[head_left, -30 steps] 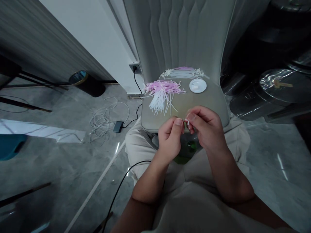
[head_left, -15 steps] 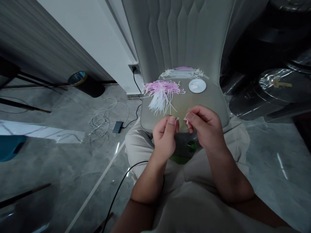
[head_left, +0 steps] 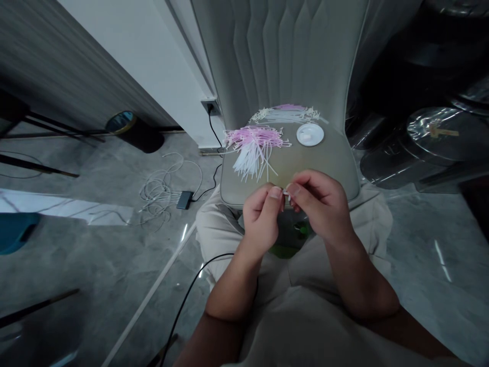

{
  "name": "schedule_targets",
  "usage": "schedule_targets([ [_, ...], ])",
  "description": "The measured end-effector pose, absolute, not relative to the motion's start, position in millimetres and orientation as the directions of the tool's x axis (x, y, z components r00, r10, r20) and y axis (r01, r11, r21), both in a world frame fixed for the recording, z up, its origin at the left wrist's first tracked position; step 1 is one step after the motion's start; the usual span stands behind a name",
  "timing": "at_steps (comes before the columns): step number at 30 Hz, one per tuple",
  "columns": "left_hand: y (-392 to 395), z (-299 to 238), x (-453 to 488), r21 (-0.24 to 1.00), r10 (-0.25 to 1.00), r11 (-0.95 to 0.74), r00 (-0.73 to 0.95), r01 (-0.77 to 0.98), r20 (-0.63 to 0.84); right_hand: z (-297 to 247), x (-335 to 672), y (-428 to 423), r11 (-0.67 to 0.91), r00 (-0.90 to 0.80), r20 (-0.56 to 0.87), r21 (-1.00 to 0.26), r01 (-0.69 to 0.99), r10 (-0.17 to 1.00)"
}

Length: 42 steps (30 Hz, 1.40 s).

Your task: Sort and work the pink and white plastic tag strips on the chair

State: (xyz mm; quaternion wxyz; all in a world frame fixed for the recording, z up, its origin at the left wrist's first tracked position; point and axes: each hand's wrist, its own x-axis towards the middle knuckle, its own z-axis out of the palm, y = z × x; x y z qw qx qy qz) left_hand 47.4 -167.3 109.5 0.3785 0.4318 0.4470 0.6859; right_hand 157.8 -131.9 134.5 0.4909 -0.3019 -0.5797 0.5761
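Observation:
My left hand (head_left: 262, 216) and my right hand (head_left: 319, 204) meet over the front edge of a grey upholstered chair seat (head_left: 328, 165). Both are closed in a pinch, thumb against forefinger. Between the fingertips sits a tiny white piece (head_left: 285, 191), too small to name. On the seat beyond the hands lies a fan of pink and white thin sticks (head_left: 254, 145). A second row of white and pink sticks (head_left: 286, 114) lies against the chair back. A small white round dish (head_left: 310, 135) stands to the right of the sticks.
A coil of white cable with a dark hub (head_left: 182, 200) lies on the grey marble floor at the left. A black cord (head_left: 191, 295) runs past my lap. Wrapped dark round items (head_left: 424, 148) are stacked at the right. A wall socket (head_left: 208, 106) is behind the chair.
My hands drew a little apart half a second ago, each pinching a white tip, and have come together again so the fingertips touch.

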Motion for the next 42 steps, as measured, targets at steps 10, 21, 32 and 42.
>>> schedule_targets([
  [10,-165,109,45,0.929,0.871,-0.366,-0.372,-0.056,0.321,133,158,-131,0.157,-0.298,0.207,-0.97,-0.186,0.932],
  [21,-165,108,36,0.851,0.83,-0.484,-0.202,0.204,0.52,135,160,-129,0.066,-0.269,0.125,-0.974,-0.218,0.955],
  [32,-163,102,31,0.786,0.763,-0.548,-0.214,0.285,0.61,136,163,-128,0.025,-0.342,0.106,-0.972,-0.234,0.934],
  [42,-166,108,34,0.879,0.85,-0.467,-0.224,0.098,0.477,129,163,-126,0.088,-0.241,0.154,-0.96,-0.266,0.958],
])
